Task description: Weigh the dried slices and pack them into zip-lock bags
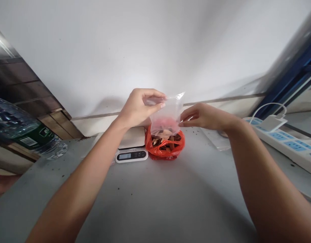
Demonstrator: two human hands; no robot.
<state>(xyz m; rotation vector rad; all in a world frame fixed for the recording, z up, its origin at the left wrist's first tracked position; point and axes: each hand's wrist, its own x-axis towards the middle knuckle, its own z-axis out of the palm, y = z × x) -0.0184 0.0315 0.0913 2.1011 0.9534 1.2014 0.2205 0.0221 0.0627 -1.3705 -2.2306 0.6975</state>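
Note:
A clear plastic bag (168,113) hangs above an open red plastic bag (165,153). My left hand (142,104) pinches the clear bag near its upper left, thumb in front and fingers behind. At the clear bag's right edge, my right hand (202,116) has thumb and fingers drawn together, seemingly on its edge. Brown, dry-looking pieces (168,143) fill the red bag, seen partly through the clear film. Directly left of the red bag stands a small white digital scale (132,156), its platform partly behind my left wrist.
A large plastic bottle with a green label (31,136) lies tilted at the left. On the right, a white power strip (284,140) holds a plugged-in charger (273,123) with a cable. Flat clear plastic (218,140) lies behind my right forearm. A white wall (150,44) backs the grey table (158,202).

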